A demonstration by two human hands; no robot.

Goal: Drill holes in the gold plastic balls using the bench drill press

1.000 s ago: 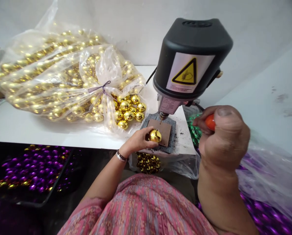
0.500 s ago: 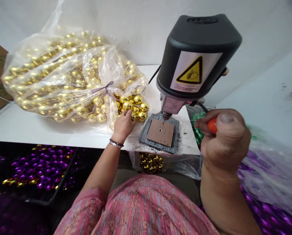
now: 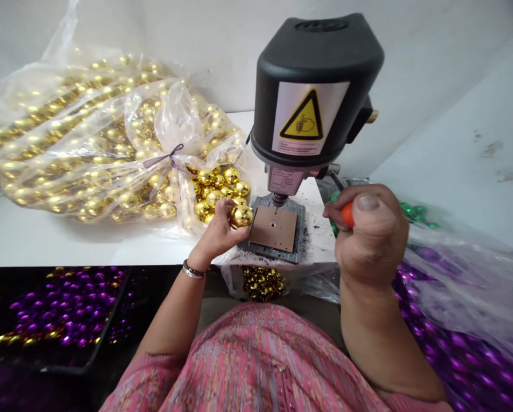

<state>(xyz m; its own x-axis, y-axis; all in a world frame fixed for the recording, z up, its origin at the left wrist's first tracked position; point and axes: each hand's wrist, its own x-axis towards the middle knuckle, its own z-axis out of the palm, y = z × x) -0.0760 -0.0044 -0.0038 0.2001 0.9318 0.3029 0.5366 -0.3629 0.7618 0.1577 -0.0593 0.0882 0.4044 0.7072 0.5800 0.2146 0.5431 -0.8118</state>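
My left hand [image 3: 219,229] pinches a shiny gold ball [image 3: 241,216] just left of the drill press's grey base plate [image 3: 275,229], which carries a brown board with a small hole. The black drill press [image 3: 314,91] with a yellow warning label stands over the plate. My right hand [image 3: 370,232] is wrapped round the orange knob [image 3: 347,214] of the press lever, at the right. Loose gold balls [image 3: 217,186] spill from an open clear bag right behind my left hand.
A big clear bag of gold balls [image 3: 89,137] covers the white table [image 3: 33,243] at the left. A dark tray of purple balls [image 3: 59,309] sits below left. More gold balls [image 3: 260,283] lie in a bag under the press. Purple and green balls in plastic [image 3: 454,320] fill the right.
My left hand left the base plate, reached into the loose gold balls, and has come back toward the plate with a gold ball. My right hand stayed on the orange knob.
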